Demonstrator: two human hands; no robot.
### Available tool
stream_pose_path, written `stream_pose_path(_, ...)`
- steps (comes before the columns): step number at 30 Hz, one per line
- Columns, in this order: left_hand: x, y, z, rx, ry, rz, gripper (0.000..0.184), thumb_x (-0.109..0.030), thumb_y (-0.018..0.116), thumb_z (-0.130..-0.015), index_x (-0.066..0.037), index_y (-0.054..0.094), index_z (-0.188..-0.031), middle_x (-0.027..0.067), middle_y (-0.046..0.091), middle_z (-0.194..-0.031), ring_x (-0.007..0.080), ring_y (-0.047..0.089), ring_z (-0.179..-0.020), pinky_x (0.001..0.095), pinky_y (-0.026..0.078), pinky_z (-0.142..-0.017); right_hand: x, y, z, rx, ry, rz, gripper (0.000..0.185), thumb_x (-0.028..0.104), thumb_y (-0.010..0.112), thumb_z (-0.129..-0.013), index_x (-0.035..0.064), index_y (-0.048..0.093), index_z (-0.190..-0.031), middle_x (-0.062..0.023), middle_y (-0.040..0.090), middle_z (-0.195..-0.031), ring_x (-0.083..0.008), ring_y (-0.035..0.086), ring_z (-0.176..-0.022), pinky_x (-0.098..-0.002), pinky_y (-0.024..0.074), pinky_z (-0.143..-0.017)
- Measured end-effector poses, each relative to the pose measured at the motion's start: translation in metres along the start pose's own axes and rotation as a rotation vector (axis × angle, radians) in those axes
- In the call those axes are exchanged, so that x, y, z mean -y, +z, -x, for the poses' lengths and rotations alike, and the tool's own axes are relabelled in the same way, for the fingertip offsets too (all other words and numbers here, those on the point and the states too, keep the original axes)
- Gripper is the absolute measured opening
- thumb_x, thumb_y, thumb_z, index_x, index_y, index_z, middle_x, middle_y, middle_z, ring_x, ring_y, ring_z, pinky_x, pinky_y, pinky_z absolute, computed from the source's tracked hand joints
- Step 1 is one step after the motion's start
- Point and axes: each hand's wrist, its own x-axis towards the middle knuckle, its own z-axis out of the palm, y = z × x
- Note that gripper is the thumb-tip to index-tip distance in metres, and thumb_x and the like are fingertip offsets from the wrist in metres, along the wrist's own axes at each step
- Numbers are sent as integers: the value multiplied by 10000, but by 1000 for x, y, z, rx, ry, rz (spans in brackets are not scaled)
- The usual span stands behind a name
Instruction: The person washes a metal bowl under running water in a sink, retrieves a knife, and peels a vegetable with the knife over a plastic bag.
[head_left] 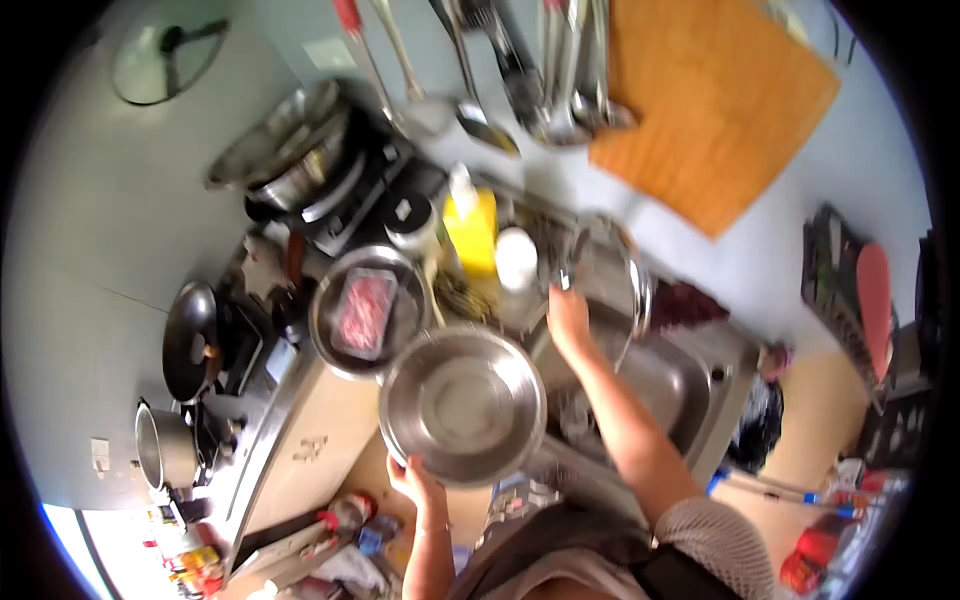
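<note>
My left hand (418, 482) grips the near rim of a wide stainless steel basin (463, 400), fingers curled at its edge. The basin is tilted toward me and appears to hold nothing solid. My right hand (568, 318) reaches over the sink (678, 375) and is closed on the faucet handle (566, 277). Left of the held basin, a second steel bowl (330, 345) stands on the counter. In it lies a clear-wrapped tray of pinkish red meat (366, 313). Motion blur softens the picture.
Behind the bowls stand a yellow pump bottle (471, 235), a white container (516, 258) and a dark-lidded jar (408, 215). Stacked pans (290, 165) sit on the stove at left. Utensils (560, 110) and a wooden cutting board (700, 110) hang on the wall.
</note>
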Motion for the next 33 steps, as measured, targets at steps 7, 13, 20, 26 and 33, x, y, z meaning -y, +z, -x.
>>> stream_pose_path(7,23,7,-39,162,226,-197,473,63,535,-641,55,447,-1105,131,557,-997,196,549,-870,288,426,-802,136,-145,-61,-192,-506,-162,135,152,548,-783,23,529,-747,-181,560,-663,-350,552,-654,-431,437,-581)
stream_pose_path(13,-5,3,-46,318,435,-576,638,40,570,-571,43,371,-1177,214,517,-1043,318,538,-901,356,426,-819,288,-254,-161,-410,-762,-110,116,124,478,-816,20,510,-775,-181,549,-611,-365,551,-603,-439,433,-566)
stream_pose_path(20,-22,-4,-53,424,830,-722,816,-63,647,-550,18,253,-1260,235,370,-1190,418,343,-1089,483,290,-911,339,-260,-223,-265,-907,-67,150,144,458,-780,7,506,-815,-185,566,-763,-350,556,-727,-454,420,-632)
stream_pose_path(26,-244,52,-109,301,1399,-334,405,36,603,-673,-23,508,-1062,207,466,-1147,349,463,-1048,392,381,-882,228,-189,-45,554,-605,215,310,303,506,-812,-2,512,-867,-195,590,-787,-357,580,-750,-454,463,-627)
stream_pose_path(33,-473,238,-184,624,1458,15,170,-97,534,-806,-31,604,-946,152,597,-843,285,569,-743,338,451,-692,40,-32,113,417,130,21,1071,599,624,-619,-103,160,-1281,-291,247,-1303,-440,295,-1173,-490,258,-968)
